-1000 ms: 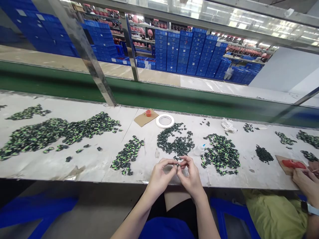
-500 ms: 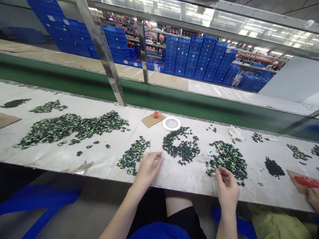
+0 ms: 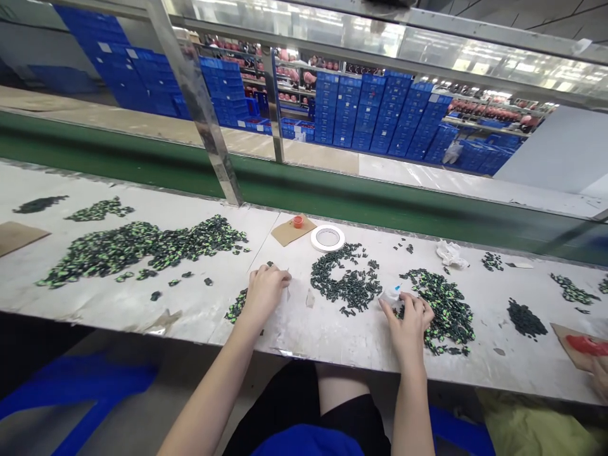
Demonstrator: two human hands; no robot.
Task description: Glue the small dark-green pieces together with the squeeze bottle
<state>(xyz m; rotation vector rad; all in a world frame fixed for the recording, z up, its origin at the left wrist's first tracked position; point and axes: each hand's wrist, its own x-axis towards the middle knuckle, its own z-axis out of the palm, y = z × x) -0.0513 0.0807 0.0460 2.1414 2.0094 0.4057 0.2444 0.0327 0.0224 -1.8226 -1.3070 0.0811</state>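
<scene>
My left hand [image 3: 266,290] is over the small pile of black-and-green parts [image 3: 234,309], its fingers curled down and closed. What they hold, if anything, is hidden. At the left edge of another black-and-green pile [image 3: 446,310], my right hand [image 3: 409,323] has thumb and fingertips round a small white bottle with a blue needle tip [image 3: 390,294]. The bottle lies low at the table surface, partly covered by the fingers. Between my hands is a loose heap of small dark pieces [image 3: 354,288].
Behind the dark pieces lie a white tape roll [image 3: 327,239] and a red-lidded pot [image 3: 298,221] on cardboard [image 3: 285,234]. A large pile of parts [image 3: 109,250] spreads leftward. Crumpled white tissue [image 3: 451,254] sits at right. Another person's hand [image 3: 601,378] shows by a red object [image 3: 586,345].
My left hand has moved left and away from me, onto the small pile. My right hand has moved left and forward from the pile's front edge to the white bottle.
</scene>
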